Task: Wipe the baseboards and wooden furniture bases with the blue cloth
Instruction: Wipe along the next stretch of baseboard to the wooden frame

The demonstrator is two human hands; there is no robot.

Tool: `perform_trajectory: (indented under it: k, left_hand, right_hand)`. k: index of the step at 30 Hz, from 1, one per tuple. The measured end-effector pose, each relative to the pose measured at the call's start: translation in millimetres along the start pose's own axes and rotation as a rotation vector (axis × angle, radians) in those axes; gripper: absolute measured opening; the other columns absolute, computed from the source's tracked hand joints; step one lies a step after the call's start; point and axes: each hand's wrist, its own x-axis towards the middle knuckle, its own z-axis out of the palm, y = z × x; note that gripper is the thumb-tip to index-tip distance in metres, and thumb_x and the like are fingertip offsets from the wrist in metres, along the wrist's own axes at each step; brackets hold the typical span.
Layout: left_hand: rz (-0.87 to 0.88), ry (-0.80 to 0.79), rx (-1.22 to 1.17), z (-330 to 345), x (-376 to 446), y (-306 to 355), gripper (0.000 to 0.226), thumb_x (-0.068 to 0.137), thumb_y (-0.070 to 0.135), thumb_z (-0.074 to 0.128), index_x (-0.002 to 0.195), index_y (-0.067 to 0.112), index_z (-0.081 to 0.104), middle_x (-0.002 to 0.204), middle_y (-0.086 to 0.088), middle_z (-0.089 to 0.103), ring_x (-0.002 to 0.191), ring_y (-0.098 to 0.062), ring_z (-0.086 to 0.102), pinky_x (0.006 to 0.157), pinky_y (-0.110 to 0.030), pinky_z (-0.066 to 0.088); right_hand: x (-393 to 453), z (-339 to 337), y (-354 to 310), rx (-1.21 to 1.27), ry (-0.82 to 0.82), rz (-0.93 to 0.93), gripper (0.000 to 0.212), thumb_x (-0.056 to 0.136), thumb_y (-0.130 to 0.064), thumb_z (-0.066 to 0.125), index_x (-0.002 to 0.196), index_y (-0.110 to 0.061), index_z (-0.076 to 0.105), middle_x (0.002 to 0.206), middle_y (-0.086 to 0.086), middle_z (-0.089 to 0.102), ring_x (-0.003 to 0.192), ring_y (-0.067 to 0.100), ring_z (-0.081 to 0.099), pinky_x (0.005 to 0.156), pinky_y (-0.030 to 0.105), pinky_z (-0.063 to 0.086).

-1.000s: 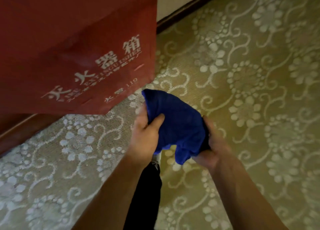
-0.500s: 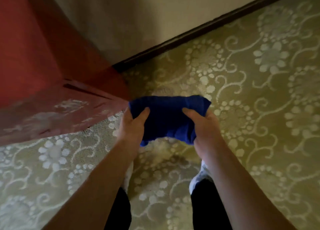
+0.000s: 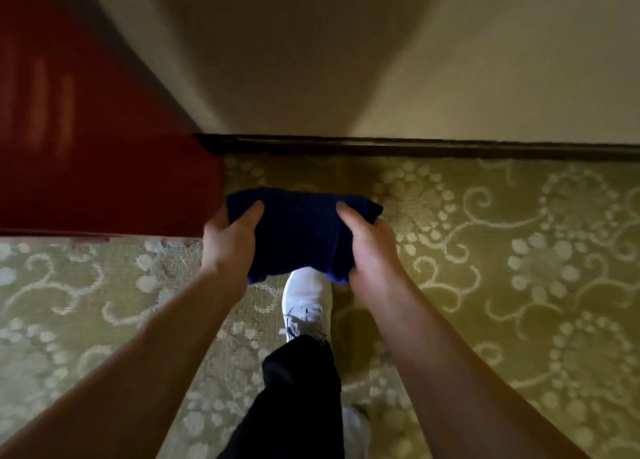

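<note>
A pale wall (image 3: 346, 53) filled the top of the frame, and below it we saw an olive carpet (image 3: 502, 250) with a cream floral scroll pattern running across the lower half. Between them, a dark wooden baseboard (image 3: 415, 147) ran from centre to the right edge. A red cabinet (image 3: 86, 147) took up the upper left, its lower edge meeting the carpet at left of centre; it was blurred, so we could not read any detail on it.

At centre frame we had the blue cloth (image 3: 298, 233), bunched up and held above the carpet, just below the baseboard and right beside the red cabinet's corner. Our left hand (image 3: 227, 242) gripped the cloth's left end, thumb lying over the top of the fabric, fingers hidden beneath it. Our right hand (image 3: 372, 247) gripped the right end the same way, thumb on top, fingers tucked under. Both grips were clamped on the cloth, which stretched between them in a thick wad.

Under the cloth, a white sneaker (image 3: 306, 302) pointed toward the wall, with a black trouser leg (image 3: 298, 396) below it at bottom centre. Both bare forearms reached in from the lower corners.
</note>
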Motion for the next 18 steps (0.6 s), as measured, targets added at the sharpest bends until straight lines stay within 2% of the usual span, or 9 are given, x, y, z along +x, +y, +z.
perform_trajectory:
  k: [4,6,8,10,11,14,16,18]
  left_hand:
    - [0.019,0.033,-0.056,29.8,66.7,-11.5,0.027,0.095,0.027,0.064,0.121,0.02,0.064,0.112,-0.009,0.07,0.096,-0.033,0.07,0.064,-0.036,0.057]
    - [0.036,0.048,-0.119,39.6,97.5,-20.0,0.024,0.095,0.024,0.065,0.119,0.019,0.065,0.114,-0.01,0.07,0.099,-0.031,0.07,0.073,-0.04,0.058]
    - [0.066,0.064,-0.168,44.4,125.3,-31.7,0.018,0.097,0.022,0.062,0.115,0.021,0.064,0.116,-0.009,0.069,0.101,-0.03,0.069,0.082,-0.044,0.058]
    - [0.07,0.072,-0.208,48.3,149.2,-42.6,0.015,0.101,0.025,0.056,0.115,0.023,0.061,0.12,-0.007,0.066,0.104,-0.029,0.067,0.088,-0.047,0.057]
    - [0.067,0.08,-0.231,50.8,158.4,-45.7,0.02,0.101,0.028,0.055,0.119,0.021,0.06,0.124,-0.007,0.064,0.108,-0.03,0.066,0.091,-0.048,0.056]
    - [0.057,0.131,-0.252,60.0,187.5,-53.1,0.054,0.092,0.046,0.059,0.14,0.022,0.051,0.136,-0.006,0.058,0.118,-0.033,0.061,0.096,-0.055,0.052]
    - [0.08,0.142,-0.267,63.5,209.3,-57.4,0.061,0.081,0.053,0.061,0.136,0.028,0.055,0.132,-0.005,0.063,0.114,-0.033,0.064,0.094,-0.056,0.053]
    - [0.116,0.142,-0.312,67.5,223.4,-56.3,0.046,0.081,0.042,0.061,0.125,0.027,0.064,0.12,-0.007,0.07,0.105,-0.033,0.069,0.09,-0.055,0.056]
  right_hand:
    - [65.0,18.1,-5.9,0.04,-0.026,-0.003,0.024,0.089,-0.018,0.067,0.11,-0.012,0.057,0.097,0.007,0.065,0.082,0.024,0.066,0.065,0.033,0.056]
    - [97.3,26.6,-4.4,0.009,-0.038,-0.029,0.025,0.091,-0.016,0.066,0.113,-0.014,0.056,0.1,0.008,0.064,0.08,0.022,0.064,0.06,0.03,0.055]
    - [126.8,35.7,3.5,-0.017,-0.079,-0.041,0.027,0.092,-0.014,0.065,0.117,-0.008,0.059,0.101,0.011,0.067,0.08,0.024,0.067,0.054,0.029,0.057]
    - [150.8,45.2,11.8,-0.043,-0.105,-0.061,0.032,0.091,-0.013,0.065,0.121,-0.004,0.06,0.105,0.014,0.068,0.086,0.028,0.069,0.056,0.03,0.057]
    - [161.6,50.8,15.0,-0.052,-0.112,-0.067,0.034,0.09,-0.013,0.066,0.122,-0.004,0.061,0.109,0.016,0.068,0.09,0.031,0.069,0.061,0.033,0.058]
    - [188.5,65.1,24.5,-0.064,-0.156,-0.083,0.038,0.087,-0.014,0.07,0.123,-0.007,0.061,0.113,0.015,0.069,0.098,0.034,0.068,0.076,0.046,0.059]
    - [202.8,74.0,25.7,-0.081,-0.187,-0.106,0.028,0.088,-0.013,0.069,0.115,-0.009,0.064,0.108,0.014,0.07,0.096,0.033,0.069,0.077,0.047,0.06]
    - [214.0,82.3,24.8,-0.087,-0.227,-0.106,0.01,0.089,-0.012,0.067,0.098,-0.013,0.063,0.097,0.01,0.069,0.085,0.029,0.069,0.07,0.042,0.06]
